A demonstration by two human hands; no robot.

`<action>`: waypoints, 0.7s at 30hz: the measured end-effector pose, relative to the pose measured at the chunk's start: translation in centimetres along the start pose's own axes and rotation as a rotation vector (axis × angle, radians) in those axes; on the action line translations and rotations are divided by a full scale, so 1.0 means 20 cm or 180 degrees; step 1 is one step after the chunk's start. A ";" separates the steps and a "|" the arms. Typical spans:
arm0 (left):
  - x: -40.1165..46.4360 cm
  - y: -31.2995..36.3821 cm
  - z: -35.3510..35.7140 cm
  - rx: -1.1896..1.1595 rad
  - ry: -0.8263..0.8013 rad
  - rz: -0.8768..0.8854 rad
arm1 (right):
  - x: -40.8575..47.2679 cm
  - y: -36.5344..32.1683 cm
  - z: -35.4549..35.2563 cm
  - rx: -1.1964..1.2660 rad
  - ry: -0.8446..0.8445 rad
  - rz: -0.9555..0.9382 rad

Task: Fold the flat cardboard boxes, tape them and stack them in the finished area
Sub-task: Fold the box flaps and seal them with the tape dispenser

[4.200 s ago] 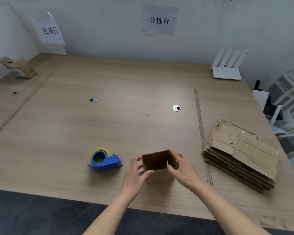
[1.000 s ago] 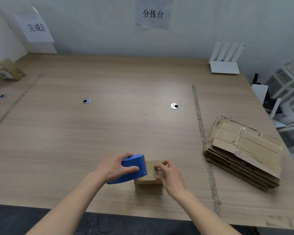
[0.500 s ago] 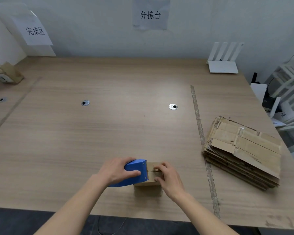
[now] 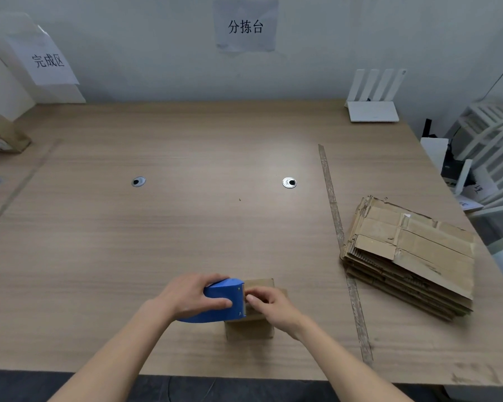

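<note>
A small folded cardboard box (image 4: 249, 329) stands near the table's front edge with its flaps closed. My left hand (image 4: 190, 295) grips a blue tape dispenser (image 4: 222, 301) held against the box's top left edge. My right hand (image 4: 272, 304) lies on top of the box, its fingertips pinching at the dispenser's mouth; the tape itself is too small to see. A stack of flat cardboard boxes (image 4: 410, 256) lies at the right. One finished box (image 4: 5, 136) sits at the far left, below the finished-area sign (image 4: 47, 60).
A strip of brown tape (image 4: 336, 216) runs down the wooden table (image 4: 157, 227) left of the flat stack. A white router (image 4: 373, 107) stands at the back right. Two cable holes (image 4: 289, 182) sit mid-table. White chairs crowd the right edge.
The box's flaps were closed and my left hand picked up the dispenser. Over the last second the dispenser shifted left across the box top while my right fingers moved to its mouth.
</note>
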State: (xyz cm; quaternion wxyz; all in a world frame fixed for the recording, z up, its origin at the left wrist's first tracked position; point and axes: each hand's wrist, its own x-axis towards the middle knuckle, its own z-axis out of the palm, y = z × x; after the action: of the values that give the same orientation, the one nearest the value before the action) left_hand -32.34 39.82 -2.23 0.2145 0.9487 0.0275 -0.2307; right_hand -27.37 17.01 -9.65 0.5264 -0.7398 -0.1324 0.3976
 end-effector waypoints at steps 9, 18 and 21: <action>-0.01 0.00 0.00 0.0080 -0.0037 0.0168 | 0.02 -0.01 0.00 0.0062 -0.0071 0.0072; -0.02 0.00 0.00 0.0034 -0.0029 0.0213 | 0.04 0.00 0.03 -0.0309 0.0525 0.0068; 0.00 0.03 0.02 0.0050 0.0013 0.0142 | 0.02 -0.01 0.02 -0.0495 0.0599 0.0041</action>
State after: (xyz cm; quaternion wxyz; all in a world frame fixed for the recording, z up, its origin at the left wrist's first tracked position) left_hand -32.37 39.23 -2.29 0.2120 0.9512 0.0050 -0.2241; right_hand -27.39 17.66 -9.76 0.4750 -0.8132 -0.1081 0.3183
